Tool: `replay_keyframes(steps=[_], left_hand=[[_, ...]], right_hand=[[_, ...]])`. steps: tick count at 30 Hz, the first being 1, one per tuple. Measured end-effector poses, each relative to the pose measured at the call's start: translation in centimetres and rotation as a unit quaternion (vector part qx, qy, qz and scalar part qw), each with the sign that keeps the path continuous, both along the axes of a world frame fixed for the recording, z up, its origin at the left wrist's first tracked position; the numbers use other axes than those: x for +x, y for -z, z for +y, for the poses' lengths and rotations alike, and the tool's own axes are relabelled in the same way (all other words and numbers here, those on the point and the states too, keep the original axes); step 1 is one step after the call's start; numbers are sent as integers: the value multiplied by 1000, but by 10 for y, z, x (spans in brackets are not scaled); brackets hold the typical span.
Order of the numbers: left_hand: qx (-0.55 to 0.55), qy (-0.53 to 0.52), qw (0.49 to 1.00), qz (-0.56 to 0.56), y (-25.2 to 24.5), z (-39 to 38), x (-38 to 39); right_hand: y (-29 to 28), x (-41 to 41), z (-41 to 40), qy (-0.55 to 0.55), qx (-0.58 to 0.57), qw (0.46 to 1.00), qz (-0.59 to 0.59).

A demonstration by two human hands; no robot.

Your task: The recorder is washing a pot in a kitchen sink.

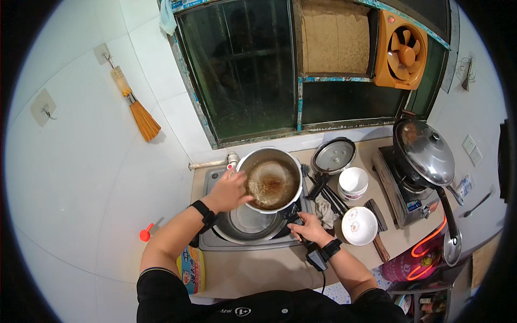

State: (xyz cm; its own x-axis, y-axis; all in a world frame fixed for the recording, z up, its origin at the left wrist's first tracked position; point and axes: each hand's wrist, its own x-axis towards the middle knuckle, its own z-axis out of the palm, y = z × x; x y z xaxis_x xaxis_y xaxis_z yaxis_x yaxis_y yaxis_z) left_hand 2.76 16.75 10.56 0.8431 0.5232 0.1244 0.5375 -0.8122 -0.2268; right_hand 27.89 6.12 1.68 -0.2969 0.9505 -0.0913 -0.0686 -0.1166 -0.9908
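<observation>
A pressure cooker pot [299, 169] with brownish water in it is tilted over the sink [210, 242]. My right hand [311, 228] grips its black handle [291, 214]. Slightly blurred, my left hand [228, 191] reaches across the pot's left rim with thumb and fingers apart; nothing shows in its grasp. Whether its fingertips touch the pot or the water is unclear. Just behind that hand is a tap [233, 158] with a red mark. Under the pot, a wide steel basin [247, 236] sits in the sink, partly covered.
Right of the sink lie a cooker lid [334, 155], stacked white bowls [353, 181], a rag [324, 210], another bowl [359, 232] and a cleaver [375, 216]. A lidded wok [428, 153] stands on a gas stove [394, 189]. A yellow detergent jug [192, 268] is near my left arm.
</observation>
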Motion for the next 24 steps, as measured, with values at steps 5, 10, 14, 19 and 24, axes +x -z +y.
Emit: replay_keyframes(steps=[5, 10, 14, 19, 24], left_hand=[[26, -242, 934, -262, -3, -22, 6], [-499, -261, 764, -313, 21, -64, 34], [-660, -299, 596, -347, 66, -72, 45], [-771, -226, 349, -483, 110, -71, 53], [-772, -236, 300, -508, 137, -75, 52]], right_hand=[[5, -12, 2, 22, -36, 999, 33], [31, -35, 12, 54, -10, 995, 89], [26, -60, 13, 65, -3, 992, 104], [46, -74, 14, 72, 21, 997, 16], [44, -79, 0, 50, 20, 998, 25]])
